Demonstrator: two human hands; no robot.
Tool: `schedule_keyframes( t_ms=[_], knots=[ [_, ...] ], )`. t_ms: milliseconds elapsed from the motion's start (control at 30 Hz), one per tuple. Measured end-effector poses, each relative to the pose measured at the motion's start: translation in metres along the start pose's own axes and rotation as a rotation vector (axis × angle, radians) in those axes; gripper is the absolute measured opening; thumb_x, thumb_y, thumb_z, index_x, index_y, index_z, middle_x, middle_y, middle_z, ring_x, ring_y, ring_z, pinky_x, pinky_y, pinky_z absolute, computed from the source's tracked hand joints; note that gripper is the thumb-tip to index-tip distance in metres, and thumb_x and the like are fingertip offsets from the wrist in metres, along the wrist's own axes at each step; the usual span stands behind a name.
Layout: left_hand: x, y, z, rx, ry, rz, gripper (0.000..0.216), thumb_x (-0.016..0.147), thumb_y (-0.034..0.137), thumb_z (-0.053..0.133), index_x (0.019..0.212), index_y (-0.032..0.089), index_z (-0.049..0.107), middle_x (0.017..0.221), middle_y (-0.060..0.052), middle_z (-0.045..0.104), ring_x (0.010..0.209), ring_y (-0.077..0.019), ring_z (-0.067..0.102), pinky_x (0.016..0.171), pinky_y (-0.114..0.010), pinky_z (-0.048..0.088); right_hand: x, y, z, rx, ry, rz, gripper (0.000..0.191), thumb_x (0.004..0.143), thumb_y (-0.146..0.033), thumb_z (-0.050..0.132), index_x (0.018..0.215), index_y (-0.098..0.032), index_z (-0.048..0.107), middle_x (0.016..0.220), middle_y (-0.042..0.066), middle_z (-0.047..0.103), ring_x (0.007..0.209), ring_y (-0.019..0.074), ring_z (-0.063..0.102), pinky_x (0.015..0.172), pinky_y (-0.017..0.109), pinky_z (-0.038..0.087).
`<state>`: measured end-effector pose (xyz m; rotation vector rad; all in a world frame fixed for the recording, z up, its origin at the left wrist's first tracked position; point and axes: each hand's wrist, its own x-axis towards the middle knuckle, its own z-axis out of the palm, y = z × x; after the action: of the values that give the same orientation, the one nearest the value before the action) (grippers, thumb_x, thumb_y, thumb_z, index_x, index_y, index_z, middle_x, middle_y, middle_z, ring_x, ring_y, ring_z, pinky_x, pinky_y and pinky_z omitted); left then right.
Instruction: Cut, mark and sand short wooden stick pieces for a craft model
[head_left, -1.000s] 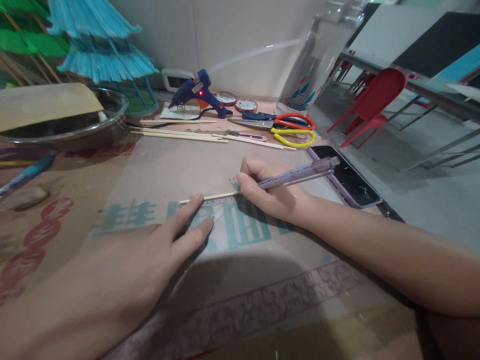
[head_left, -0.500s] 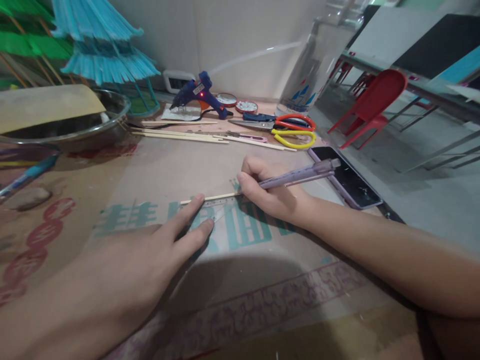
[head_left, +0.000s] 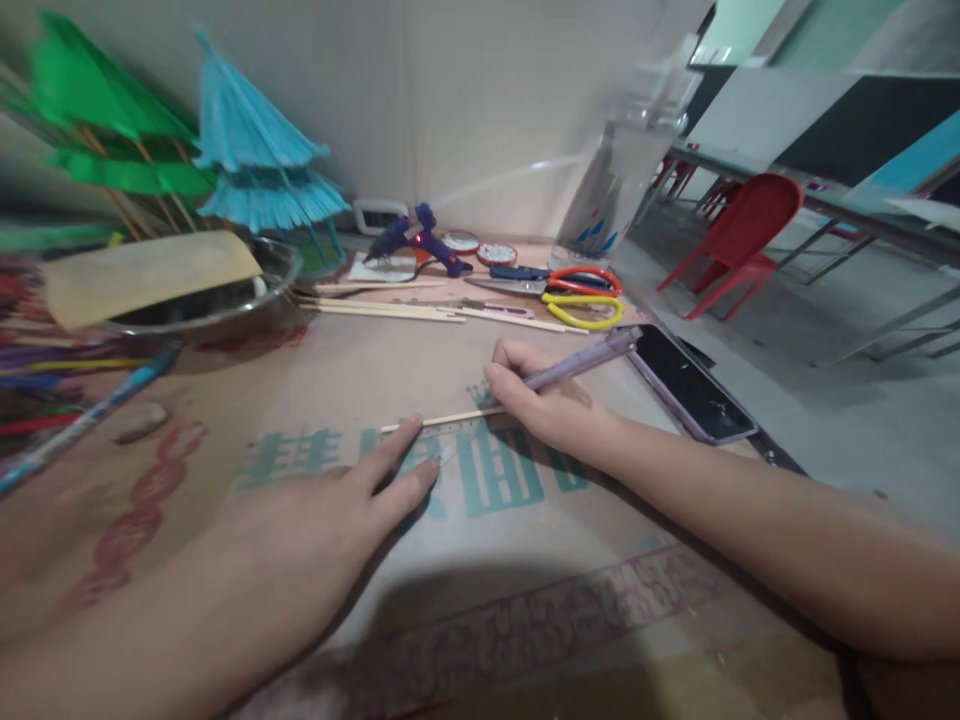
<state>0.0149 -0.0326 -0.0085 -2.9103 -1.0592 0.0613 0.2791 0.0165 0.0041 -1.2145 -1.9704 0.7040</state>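
Observation:
My right hand is closed around a purple pen, its tip end hidden behind the fingers beside a thin wooden stick. The stick lies flat on the covered table along the edge of a clear ruler. My left hand has its fingers stretched out. Its index fingertip presses on the stick near the left end, and the thumb rests lower, over the ruler. The stick's right end disappears under my right hand.
Behind the hands lie several loose sticks, scissors and a blue glue gun with a red light. A phone lies at the right. Left stand a metal bowl and green and blue paper-roofed models. A bottle is behind.
The camera view has tilted, so the items appear lower and further right on the left side. The pen leans slightly differently in my right hand. My left fingers stay on the stick.

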Motion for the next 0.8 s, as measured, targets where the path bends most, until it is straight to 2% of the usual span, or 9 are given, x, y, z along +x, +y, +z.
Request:
schedule_keyframes(
  t_ms=[100, 167, 233, 367, 533, 667, 800],
  knots=[
    [0.006, -0.005, -0.001, -0.041, 0.061, -0.015, 0.059, 0.089, 0.006, 0.035, 0.138, 0.029, 0.059, 0.153, -0.009, 0.055, 0.093, -0.0237, 0.077, 0.076, -0.036, 0.064, -0.001, 0.003, 0.001, 0.010, -0.025, 0.032, 0.025, 0.093, -0.036, 0.046, 0.072, -0.024, 0.041, 0.060, -0.006, 0.045, 0.057, 0.0131, 0.045, 0.056, 0.026, 0.034],
    [0.014, -0.012, -0.002, -0.094, 0.109, -0.073, 0.041, 0.101, 0.019, 0.036, 0.132, 0.028, 0.062, 0.139, -0.007, 0.068, 0.101, -0.0223, 0.075, 0.084, -0.034, 0.062, -0.002, 0.006, 0.001, 0.017, -0.016, 0.016, 0.025, 0.093, -0.037, 0.047, 0.072, -0.024, 0.042, 0.061, -0.005, 0.046, 0.057, 0.0135, 0.045, 0.056, 0.026, 0.034],
    [0.023, -0.021, -0.005, -0.100, 0.139, -0.120, 0.034, 0.105, 0.027, 0.038, 0.126, 0.026, 0.064, 0.125, -0.005, 0.073, 0.099, -0.0206, 0.074, 0.084, -0.032, 0.060, -0.002, 0.008, 0.002, 0.042, -0.019, -0.002, 0.026, 0.093, -0.037, 0.047, 0.072, -0.024, 0.042, 0.061, -0.005, 0.047, 0.057, 0.0134, 0.045, 0.056, 0.026, 0.035],
    [0.037, -0.030, -0.011, 0.015, 0.120, -0.101, 0.027, 0.104, 0.026, 0.043, 0.113, 0.023, 0.069, 0.102, -0.005, 0.071, 0.081, -0.0179, 0.071, 0.071, -0.029, 0.054, -0.003, 0.007, 0.002, 0.052, -0.021, -0.058, 0.026, 0.095, -0.038, 0.047, 0.073, -0.023, 0.044, 0.063, -0.004, 0.048, 0.060, 0.0143, 0.047, 0.058, 0.027, 0.036],
    [0.045, -0.039, -0.019, 0.103, 0.124, -0.105, 0.023, 0.099, 0.018, 0.046, 0.095, 0.017, 0.068, 0.091, -0.008, 0.066, 0.075, -0.0187, 0.065, 0.066, -0.030, 0.049, -0.008, 0.000, -0.002, 0.048, 0.043, -0.093, 0.027, 0.099, -0.038, 0.044, 0.076, -0.023, 0.047, 0.068, -0.003, 0.050, 0.065, 0.0158, 0.049, 0.062, 0.029, 0.039],
    [0.049, -0.066, -0.042, 0.184, 0.183, -0.216, 0.024, 0.098, 0.015, 0.042, 0.096, 0.013, 0.066, 0.096, -0.013, 0.064, 0.083, -0.0225, 0.063, 0.070, -0.033, 0.049, -0.011, -0.001, -0.004, 0.097, 0.164, -0.074, 0.030, 0.101, -0.040, 0.043, 0.075, -0.024, 0.047, 0.068, -0.003, 0.048, 0.065, 0.0163, 0.049, 0.062, 0.029, 0.039],
    [0.057, -0.094, -0.054, 0.223, 0.206, -0.300, 0.028, 0.092, 0.006, 0.040, 0.103, 0.009, 0.065, 0.103, -0.015, 0.064, 0.087, -0.0232, 0.063, 0.075, -0.035, 0.050, -0.008, 0.000, -0.004, 0.120, 0.149, -0.066, 0.029, 0.100, -0.039, 0.045, 0.077, -0.023, 0.050, 0.067, -0.003, 0.049, 0.063, 0.0160, 0.048, 0.060, 0.029, 0.039]
  ],
)
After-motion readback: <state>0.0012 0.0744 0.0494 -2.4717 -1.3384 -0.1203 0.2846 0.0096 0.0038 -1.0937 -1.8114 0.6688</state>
